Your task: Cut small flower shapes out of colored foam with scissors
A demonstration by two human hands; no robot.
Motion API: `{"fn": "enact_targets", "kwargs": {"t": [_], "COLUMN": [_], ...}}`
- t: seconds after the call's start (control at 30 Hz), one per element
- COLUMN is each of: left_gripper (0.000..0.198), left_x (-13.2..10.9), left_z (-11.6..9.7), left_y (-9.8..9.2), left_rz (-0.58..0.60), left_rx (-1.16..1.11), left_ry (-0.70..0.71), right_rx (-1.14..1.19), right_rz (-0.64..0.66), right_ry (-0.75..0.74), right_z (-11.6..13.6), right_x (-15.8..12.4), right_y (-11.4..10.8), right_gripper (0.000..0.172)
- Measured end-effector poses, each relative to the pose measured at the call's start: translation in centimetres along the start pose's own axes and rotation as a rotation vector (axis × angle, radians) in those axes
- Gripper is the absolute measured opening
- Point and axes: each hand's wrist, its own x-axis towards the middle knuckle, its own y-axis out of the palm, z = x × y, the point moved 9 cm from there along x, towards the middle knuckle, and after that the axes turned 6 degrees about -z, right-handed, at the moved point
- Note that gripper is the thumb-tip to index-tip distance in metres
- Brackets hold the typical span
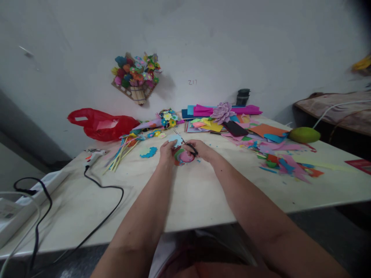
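Left hand: blue cutout; right hand: scissors; glue gun, scraps flank

Looks like a home craft workspace. Shows it through a pale table littered with coloured paper scraps, stacked paper sheets, a glue gun on its black cord, scissors, finished paper flowers hung on the bare white wall.

glue gun left of hands, paper scraps right
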Motion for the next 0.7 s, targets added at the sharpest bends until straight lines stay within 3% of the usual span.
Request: {"fn": "enact_targets", "kwargs": {"t": [0.7], "left_gripper": [0.027], "left_x": [-0.09], "left_z": [-0.11], "left_y": [0.30], "left_rz": [0.036], "left_rx": [0.079], "left_ry": [0.071], "right_rx": [-0.008], "right_rz": [-0.025], "right_ry": [0.000], "right_z": [-0.11], "right_x": [0.28], "right_y": [0.00], "right_gripper": [0.018]}}
